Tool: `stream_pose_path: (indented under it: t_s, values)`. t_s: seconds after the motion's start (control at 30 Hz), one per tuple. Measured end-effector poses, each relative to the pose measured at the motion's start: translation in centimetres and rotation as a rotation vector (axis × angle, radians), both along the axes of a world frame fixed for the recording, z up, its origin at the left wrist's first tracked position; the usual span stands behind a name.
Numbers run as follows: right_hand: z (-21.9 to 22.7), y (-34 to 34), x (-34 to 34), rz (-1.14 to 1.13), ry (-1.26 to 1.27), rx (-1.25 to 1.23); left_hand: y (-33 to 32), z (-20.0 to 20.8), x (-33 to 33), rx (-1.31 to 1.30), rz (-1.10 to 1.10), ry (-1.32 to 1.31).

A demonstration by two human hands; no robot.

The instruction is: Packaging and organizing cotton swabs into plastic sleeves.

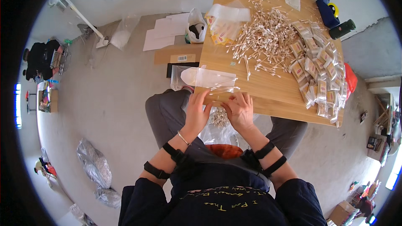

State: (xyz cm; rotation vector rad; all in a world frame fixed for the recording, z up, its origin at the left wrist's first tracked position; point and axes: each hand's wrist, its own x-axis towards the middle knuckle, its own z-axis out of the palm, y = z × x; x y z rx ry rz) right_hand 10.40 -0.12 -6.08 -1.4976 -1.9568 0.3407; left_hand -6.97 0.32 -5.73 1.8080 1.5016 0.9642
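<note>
At the near edge of the wooden table, my left hand [197,111] and my right hand [240,111] come close together. Between their fingertips shows a thin cotton swab [217,102], pinched from both sides; the exact number held is too small to tell. Just beyond my fingers a few loose cotton swabs [225,88] lie beside a flat clear plastic bag [209,76]. Below the table edge, a clear plastic bag with many swabs [219,118] rests between my legs, partly hidden by my hands.
A big heap of cotton swabs [268,35] covers the table [261,94]. Filled small packets [320,69] pile up at the right. Yellow-printed empty packets [224,31], a blue tape dispenser [326,12] and a dark green cylinder [342,29] lie farther back. Cardboard [176,55] lies left.
</note>
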Motion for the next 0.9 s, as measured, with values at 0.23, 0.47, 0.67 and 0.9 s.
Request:
stream_pose_path:
  t_s: [0.23,0.47,0.67,0.9]
  values:
    - [-0.5,2.9,-0.6,-0.156,-0.078,0.036,4.2,-1.0,1.0,0.209,-0.094,0.161]
    - [-1.0,6.2,2.4,-0.392,-0.058,-0.02,6.1,-0.8,2.2,0.239,-0.169,0.205]
    - [-1.9,7.8,3.3,-0.429,-0.005,-0.131,6.8,-2.4,2.9,0.286,-0.322,0.29]
    - [-2.5,7.2,2.5,-0.196,0.027,-0.042,6.5,-2.6,2.7,0.239,-0.295,0.159]
